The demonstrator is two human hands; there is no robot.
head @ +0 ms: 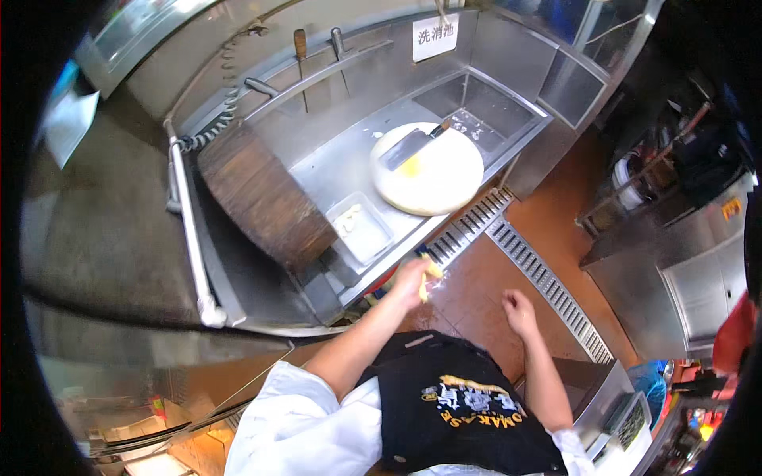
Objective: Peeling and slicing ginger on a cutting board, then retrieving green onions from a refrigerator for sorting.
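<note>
My left hand [411, 282] is closed around pale yellow pieces [430, 273], too blurred to name, above the floor by the counter's front edge. To its right, my right hand [521, 312] hangs over the floor with its fingers curled; nothing shows in it, though its palm is hidden. A thick round white cutting board [440, 184] lies on the steel counter [321, 166]. Across the board rests a cleaver [406, 149] with a dark handle, beside a small yellow patch [410, 166]. Nearer my left hand, a clear plastic container [366, 241] holds a few pale pieces.
A thick wooden chopping block [262, 196] stands on its side at the left. Several tools, including a wooden-handled one [300, 44], hang in the rear rack. A steel sink [476, 125] adjoins the board. Metal drain grates [547, 288] cross the reddish-brown floor [476, 309].
</note>
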